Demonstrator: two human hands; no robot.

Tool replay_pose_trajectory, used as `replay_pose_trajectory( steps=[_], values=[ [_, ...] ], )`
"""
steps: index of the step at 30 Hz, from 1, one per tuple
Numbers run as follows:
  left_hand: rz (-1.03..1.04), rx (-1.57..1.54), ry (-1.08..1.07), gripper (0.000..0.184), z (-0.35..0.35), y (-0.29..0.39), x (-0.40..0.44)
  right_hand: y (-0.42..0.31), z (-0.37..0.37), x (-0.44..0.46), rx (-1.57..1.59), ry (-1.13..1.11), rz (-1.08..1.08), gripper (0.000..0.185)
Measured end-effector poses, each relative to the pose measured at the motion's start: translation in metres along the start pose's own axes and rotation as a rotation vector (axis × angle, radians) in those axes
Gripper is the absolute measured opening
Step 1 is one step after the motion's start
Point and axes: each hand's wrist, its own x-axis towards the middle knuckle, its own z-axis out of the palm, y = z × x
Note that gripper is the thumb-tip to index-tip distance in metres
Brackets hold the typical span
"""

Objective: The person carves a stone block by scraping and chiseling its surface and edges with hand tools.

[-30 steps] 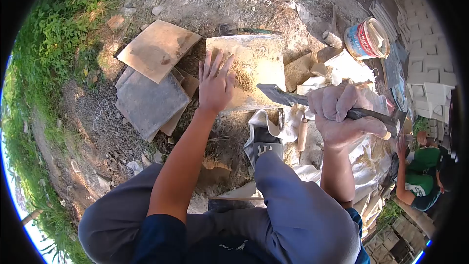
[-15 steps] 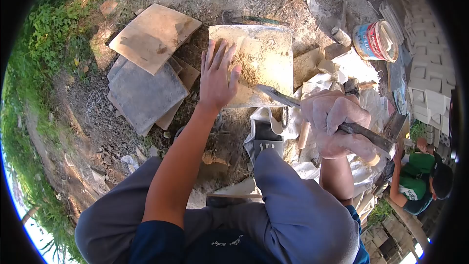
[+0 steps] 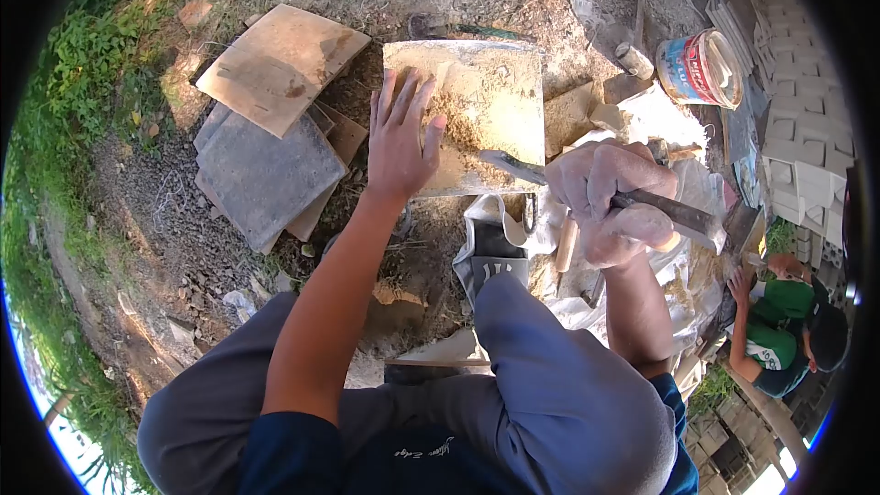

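A square slab lies in front of me, its top partly covered with crumbly tan material. My left hand rests flat on the slab's left part with fingers stretched out. My right hand is closed around a metal bar with flattened ends. One end of the bar curves down to the slab's lower right part; the other flares out beyond my fist, toward the lower right. Pale dust coats the right hand. Below the slab, between my knees, is a whitish cloth or bag with a dark panel.
Stacked square slabs sit at left, a tan one on top. Beyond the slab lies a green-handled tool. A paint bucket stands at upper right. Another person in green works at far right, near piled blocks.
My right hand and the bar have shifted slightly left, with the bar's tip still at the slab. The left hand stays flat on the slab. The whole view has shifted a little.
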Motion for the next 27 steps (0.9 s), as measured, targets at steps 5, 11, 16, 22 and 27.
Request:
replay_pose_trajectory(
  steps=[5, 11, 16, 22, 27],
  values=[
    [-0.006, 0.014, -0.011, 0.047, -0.002, 0.000, 0.003, 0.006, 0.007, 0.000, 0.039, 0.003, -0.045, 0.063],
    [-0.034, -0.028, -0.036, 0.049, -0.001, -0.001, -0.003, -0.003, 0.005, 0.001, -0.002, -0.055, -0.056, 0.063],
    [-0.024, -0.019, -0.027, 0.049, -0.001, -0.001, 0.001, 0.000, 0.010, 0.006, -0.025, 0.089, -0.004, 0.063],
    [-0.025, 0.035, -0.035, 0.048, -0.003, 0.001, 0.002, 0.008, 0.014, 0.002, -0.105, 0.071, 0.010, 0.063],
    [-0.033, 0.024, -0.035, 0.047, -0.002, -0.001, -0.005, -0.002, 0.009, 0.000, -0.139, -0.064, -0.055, 0.066]
  ],
)
